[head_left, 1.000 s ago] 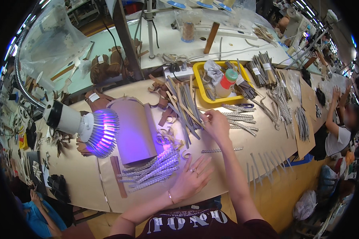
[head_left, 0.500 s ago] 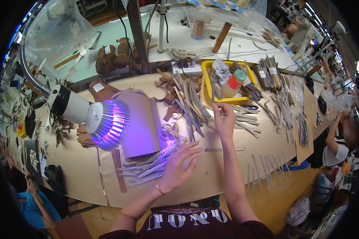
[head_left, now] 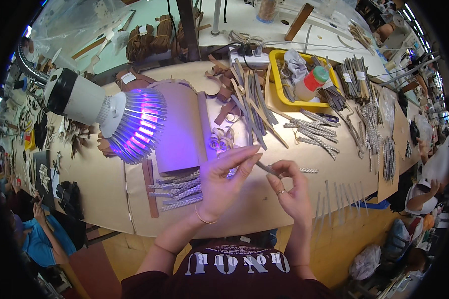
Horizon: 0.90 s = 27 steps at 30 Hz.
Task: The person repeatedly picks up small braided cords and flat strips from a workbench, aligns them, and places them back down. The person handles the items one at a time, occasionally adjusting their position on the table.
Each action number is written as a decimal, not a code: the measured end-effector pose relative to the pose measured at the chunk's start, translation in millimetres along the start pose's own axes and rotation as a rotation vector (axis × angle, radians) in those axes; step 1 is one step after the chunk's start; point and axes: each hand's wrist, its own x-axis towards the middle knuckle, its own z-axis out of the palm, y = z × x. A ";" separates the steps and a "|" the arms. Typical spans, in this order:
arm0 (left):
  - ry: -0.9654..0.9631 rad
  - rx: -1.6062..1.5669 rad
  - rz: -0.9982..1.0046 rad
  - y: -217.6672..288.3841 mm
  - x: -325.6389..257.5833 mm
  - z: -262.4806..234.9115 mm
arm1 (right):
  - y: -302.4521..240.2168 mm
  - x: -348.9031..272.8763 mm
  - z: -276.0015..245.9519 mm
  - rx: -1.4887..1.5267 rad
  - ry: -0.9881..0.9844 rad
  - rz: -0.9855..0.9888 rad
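While a narrow grey strip (head_left: pixel 268 169) is pinched by the fingers of the right hand (head_left: pixel 293 192) on the near side of the yellow tray (head_left: pixel 304 103), its other end is met by the fingertips of the left hand (head_left: pixel 221 183), whose grip cannot be told. Braided strips (head_left: pixel 314 129) are spread on the tabletop (head_left: pixel 257 214) just before the tray.

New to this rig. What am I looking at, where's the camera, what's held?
No machine arm here: these are a person's own bare hands, seen by a wide fisheye camera worn on the head, so straight edges bend. The right hand pinches a narrow grey strip; its other end reaches the left hand, whose grip is unclear. On the worktable lie braided strips, a loose pile of grey and tan strips, and a yellow tray holding a green-capped bottle. A finned lamp glows purple.
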 end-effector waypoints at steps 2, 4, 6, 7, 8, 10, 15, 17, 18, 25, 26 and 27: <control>0.031 0.379 0.353 2.5 -2.0 4.4 | -13.1 -3.9 1.5 -0.157 0.174 -0.140; -0.009 0.509 0.570 3.7 -1.2 6.4 | -30.9 -9.8 -3.6 -0.135 0.194 -0.166; -0.057 0.610 0.734 3.9 0.0 6.6 | -49.5 -17.8 -6.2 0.004 0.112 -0.107; -0.083 0.647 0.788 3.6 0.3 6.2 | -57.3 -20.7 -6.7 0.073 0.074 -0.078; -0.109 0.683 0.842 3.4 0.2 5.5 | -62.8 -21.6 -7.3 0.093 0.062 -0.064; -0.152 0.721 0.852 3.3 -1.4 3.0 | -69.7 -21.6 -7.9 0.137 0.036 -0.039; -0.209 0.808 0.862 2.8 -5.4 -3.7 | -73.3 -22.7 -9.7 0.162 -0.011 0.045; -0.215 0.824 0.872 1.1 -5.1 -4.3 | -72.6 -23.6 -10.5 0.157 -0.014 0.064; -0.217 0.826 0.878 0.3 -4.8 -4.1 | -72.1 -23.8 -10.8 0.150 -0.011 0.064; -0.216 0.859 0.865 0.0 -6.0 -3.5 | -69.6 -23.2 -8.9 0.094 0.008 0.050; -0.217 0.859 0.854 0.2 -6.4 -3.7 | -69.4 -23.3 -8.5 0.104 0.005 0.066; -0.212 0.868 0.858 0.0 -6.6 -3.7 | -68.8 -22.9 -8.1 0.101 0.005 0.062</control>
